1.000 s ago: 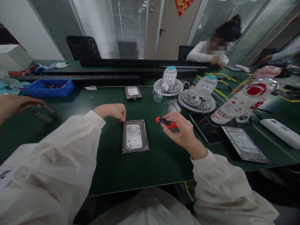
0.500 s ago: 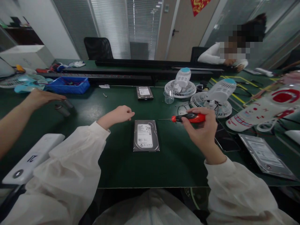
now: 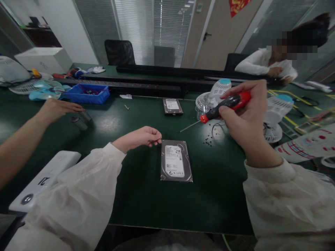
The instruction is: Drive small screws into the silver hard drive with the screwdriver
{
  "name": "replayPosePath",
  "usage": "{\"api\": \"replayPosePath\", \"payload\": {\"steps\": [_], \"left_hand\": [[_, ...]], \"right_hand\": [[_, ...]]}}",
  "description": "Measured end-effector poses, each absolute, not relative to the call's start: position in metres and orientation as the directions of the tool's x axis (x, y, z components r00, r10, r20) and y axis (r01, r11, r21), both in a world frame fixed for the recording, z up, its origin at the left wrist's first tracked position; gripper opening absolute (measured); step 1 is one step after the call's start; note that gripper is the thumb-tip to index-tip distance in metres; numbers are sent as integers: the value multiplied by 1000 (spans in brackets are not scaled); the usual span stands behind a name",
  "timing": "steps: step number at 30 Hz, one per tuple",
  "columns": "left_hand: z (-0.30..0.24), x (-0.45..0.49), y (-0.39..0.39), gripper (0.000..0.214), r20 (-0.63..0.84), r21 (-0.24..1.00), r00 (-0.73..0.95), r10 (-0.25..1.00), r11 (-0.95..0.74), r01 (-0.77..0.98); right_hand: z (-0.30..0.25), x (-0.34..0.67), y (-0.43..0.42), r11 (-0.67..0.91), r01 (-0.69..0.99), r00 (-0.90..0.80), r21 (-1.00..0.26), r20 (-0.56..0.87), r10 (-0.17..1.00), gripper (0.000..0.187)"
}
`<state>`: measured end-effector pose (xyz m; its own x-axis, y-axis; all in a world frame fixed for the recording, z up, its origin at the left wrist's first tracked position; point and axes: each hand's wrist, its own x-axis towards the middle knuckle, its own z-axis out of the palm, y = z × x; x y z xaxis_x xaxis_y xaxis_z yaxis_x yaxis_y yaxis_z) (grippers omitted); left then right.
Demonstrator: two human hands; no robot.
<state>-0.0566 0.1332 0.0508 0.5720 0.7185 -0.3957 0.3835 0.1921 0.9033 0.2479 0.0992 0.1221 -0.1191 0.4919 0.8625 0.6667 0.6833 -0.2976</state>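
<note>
hard drive (image 3: 176,161) flat on the green bench (image 3: 136,195), left hand (image 3: 145,136) loosely curled, empty, just beside its top-left corner, right hand (image 3: 247,115) raised, gripping a red screwdriver (image 3: 225,105)

Matt dark green table (image 3: 136,195), hard drive (image 3: 176,160) with dull grey metal casing and white paper label, screwdriver (image 3: 225,104) with glossy red and black plastic handle and thin bare metal shaft, white cloth sleeves (image 3: 78,195), blue plastic bin (image 3: 87,94)
</note>
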Motion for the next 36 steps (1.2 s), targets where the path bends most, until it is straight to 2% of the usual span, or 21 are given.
{"api": "replayPosePath", "payload": {"steps": [7, 15, 25, 30, 36], "left_hand": [[51, -56, 143, 15, -427, 903, 651, 628, 259, 343], [33, -56, 147, 16, -441, 883, 571, 692, 222, 414], [26, -52, 148, 21, -414, 884, 490, 767, 211, 416], [28, -51, 140, 28, -376, 867, 522, 765, 91, 490], [29, -51, 136, 30, -344, 888, 539, 769, 79, 453]], "right_hand": [[124, 231, 136, 738, 568, -208, -365, 803, 558, 40], [109, 218, 133, 771, 490, -283, -407, 762, 583, 34], [105, 210, 144, 797, 413, -321, -442, 748, 581, 39], [101, 204, 146, 799, 419, -372, -431, 721, 584, 39], [103, 199, 143, 817, 417, -409, -399, 720, 561, 37]]}}
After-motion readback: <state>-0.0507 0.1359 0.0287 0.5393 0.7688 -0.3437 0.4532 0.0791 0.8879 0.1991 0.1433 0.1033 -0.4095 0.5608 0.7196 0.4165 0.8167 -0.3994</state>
